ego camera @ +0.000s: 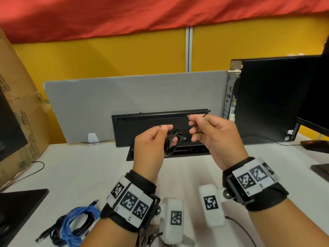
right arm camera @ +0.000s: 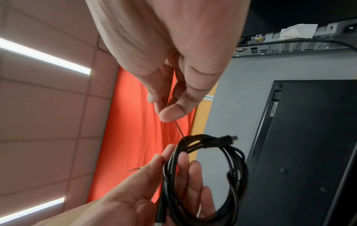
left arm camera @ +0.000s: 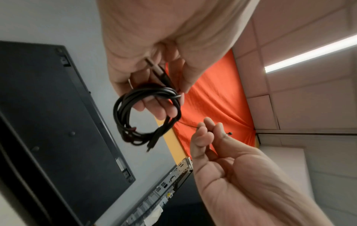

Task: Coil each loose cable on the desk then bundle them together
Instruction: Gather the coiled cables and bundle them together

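White desk (ego camera: 85, 177) fills the lower part of the head view, with a gray board (ego camera: 124, 104) standing at its back and a yellow wall (ego camera: 106, 56) behind that. Red cloth (ego camera: 160, 13) hangs along the top. A black keyboard (ego camera: 147, 129) leans on its edge against the gray board. A black computer box (ego camera: 267, 97) stands on the right, and a big brown cardboard box (ego camera: 16, 111) stands on the left.

Both hands are up in the air over the desk. The left hand (ego camera: 151, 141) holds a black cable (ego camera: 171, 139) wound into a ring. Its fingers are curled through the ring, and its thumb and first finger pinch one end of a thin black tie (left arm camera: 188, 124). The right hand (ego camera: 211, 132) is just beside it, with its fingers curled. Its thumb and first finger pinch the other end of the thin tie. The tie runs tight from the right hand to the ring of cable, as the right wrist view shows.

Down near the left arm, a blue cable (ego camera: 78, 220) and another black cable (ego camera: 85, 223) lie together in loops on the desk.
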Motion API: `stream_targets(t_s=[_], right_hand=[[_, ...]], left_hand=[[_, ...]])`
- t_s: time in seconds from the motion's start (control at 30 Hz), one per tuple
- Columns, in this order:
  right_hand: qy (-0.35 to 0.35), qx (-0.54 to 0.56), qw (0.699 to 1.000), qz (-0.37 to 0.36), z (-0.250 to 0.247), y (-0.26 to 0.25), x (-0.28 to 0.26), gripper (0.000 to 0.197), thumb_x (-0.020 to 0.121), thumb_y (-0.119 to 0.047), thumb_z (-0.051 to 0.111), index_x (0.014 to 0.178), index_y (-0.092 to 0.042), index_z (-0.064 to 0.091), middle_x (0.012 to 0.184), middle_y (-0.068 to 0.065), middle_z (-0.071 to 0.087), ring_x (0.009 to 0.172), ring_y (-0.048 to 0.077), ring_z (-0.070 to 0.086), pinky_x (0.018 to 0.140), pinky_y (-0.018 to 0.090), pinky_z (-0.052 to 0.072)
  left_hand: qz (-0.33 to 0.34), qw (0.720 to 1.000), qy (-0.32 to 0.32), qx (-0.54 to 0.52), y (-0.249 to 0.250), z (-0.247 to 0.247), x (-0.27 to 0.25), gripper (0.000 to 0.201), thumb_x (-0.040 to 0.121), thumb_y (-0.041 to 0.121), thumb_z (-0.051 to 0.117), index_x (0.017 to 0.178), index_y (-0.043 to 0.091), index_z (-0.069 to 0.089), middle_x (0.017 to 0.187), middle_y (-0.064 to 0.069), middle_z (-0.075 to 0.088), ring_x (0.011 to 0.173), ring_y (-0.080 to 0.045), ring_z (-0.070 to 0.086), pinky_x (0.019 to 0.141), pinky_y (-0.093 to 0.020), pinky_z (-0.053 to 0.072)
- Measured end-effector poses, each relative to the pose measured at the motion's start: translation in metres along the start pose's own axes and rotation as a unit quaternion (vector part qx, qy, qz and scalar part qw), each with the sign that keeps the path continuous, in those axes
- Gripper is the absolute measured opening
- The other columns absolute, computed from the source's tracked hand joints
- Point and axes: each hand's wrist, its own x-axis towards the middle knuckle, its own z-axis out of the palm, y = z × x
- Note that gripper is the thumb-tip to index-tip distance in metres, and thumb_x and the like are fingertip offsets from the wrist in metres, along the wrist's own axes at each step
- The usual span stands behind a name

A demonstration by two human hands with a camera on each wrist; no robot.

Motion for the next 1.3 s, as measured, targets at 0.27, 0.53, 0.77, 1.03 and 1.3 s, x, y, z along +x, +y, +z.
stream_targets(t_s=[0.27,0.53,0.77,1.03,1.3], right_hand=[[-0.019,-0.049,0.998,0.020,0.003,-0.007,-0.002,0.017,0.095,-0.001,0.055,0.102,0.002,0.070,0.082,0.011,0.063,0.066,0.019,0.057,0.057,0.024,0.051],[-0.019,-0.025,0.998,0.057,-0.005,-0.005,0.000,0.022,0.079,-0.013,0.071,0.094,0.003,0.072,0.075,0.011,0.069,0.060,0.016,0.061,0.055,0.022,0.052],[-0.071,-0.039,0.991,0.104,-0.005,-0.008,-0.001,0.034,0.078,-0.018,0.069,0.100,0.008,0.066,0.081,0.014,0.072,0.055,0.015,0.057,0.047,0.021,0.047],[-0.077,-0.164,0.979,0.091,0.000,-0.005,-0.004,0.007,0.085,-0.008,0.070,0.084,-0.002,0.074,0.057,0.007,0.065,0.042,0.015,0.052,0.042,0.022,0.046],[-0.117,-0.244,0.961,0.049,0.002,-0.004,-0.008,0.006,0.082,-0.009,0.074,0.085,-0.005,0.077,0.063,0.004,0.070,0.052,0.010,0.062,0.052,0.022,0.051]], left_hand=[[0.018,0.999,-0.021,0.032,0.010,-0.005,0.000,0.020,0.096,0.013,0.056,0.094,0.014,0.076,0.079,-0.007,0.068,0.066,-0.010,0.061,0.062,-0.020,0.052],[0.022,0.998,-0.051,-0.024,0.015,-0.007,-0.001,0.011,0.091,0.007,0.063,0.091,0.005,0.074,0.079,-0.014,0.069,0.067,-0.018,0.064,0.068,-0.028,0.059],[0.009,0.997,-0.075,-0.021,0.016,-0.008,-0.003,0.015,0.093,0.007,0.060,0.096,0.009,0.074,0.078,-0.011,0.066,0.070,-0.019,0.066,0.069,-0.031,0.060],[0.000,0.994,-0.109,-0.007,0.016,-0.006,-0.005,0.014,0.093,0.010,0.062,0.093,0.013,0.075,0.082,-0.005,0.073,0.071,-0.019,0.072,0.067,-0.028,0.060],[-0.022,0.991,-0.133,-0.015,0.016,-0.006,-0.006,0.015,0.094,0.007,0.059,0.100,0.006,0.073,0.090,-0.014,0.074,0.080,-0.024,0.074,0.067,-0.025,0.059]])
